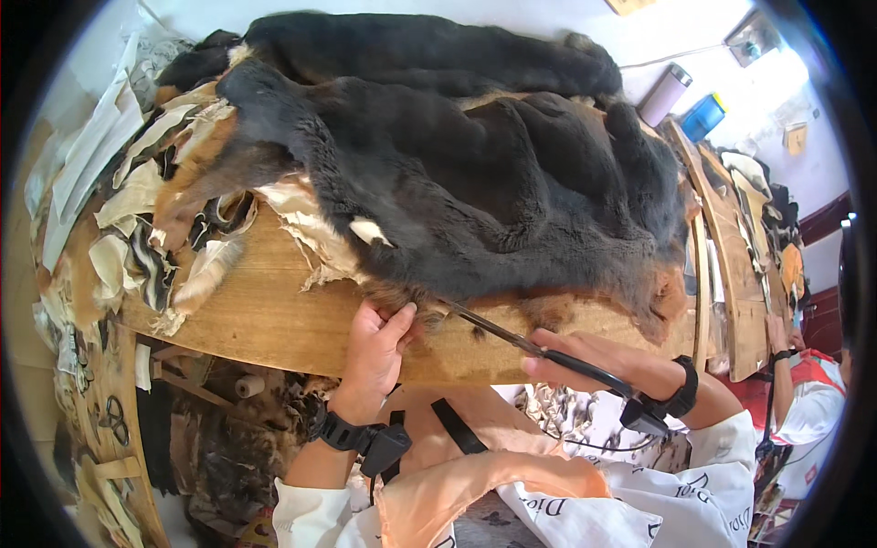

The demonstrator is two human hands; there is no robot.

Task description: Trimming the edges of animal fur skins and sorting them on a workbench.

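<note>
A large black fur pelt (429, 173) with brown edges lies across the wooden table (265, 297). At its near edge, my left hand (376, 342) pinches a brown tuft of the pelt between thumb and fingers. My right hand (594, 356) is closed around a long, thin metal tool (493, 327) with a dark handle. Its narrow tip points left and reaches the pelt's edge just right of my left fingers. The grip hides part of the tool, and I cannot tell its exact kind.
Another dark pelt (420, 55) lies behind. Fur and hide scraps (137, 228) pile up at left, above scissors (115, 418) on a side board. A pink flask (665, 94) and blue container (703, 117) stand at far right. Another person (808, 393) is at the right edge.
</note>
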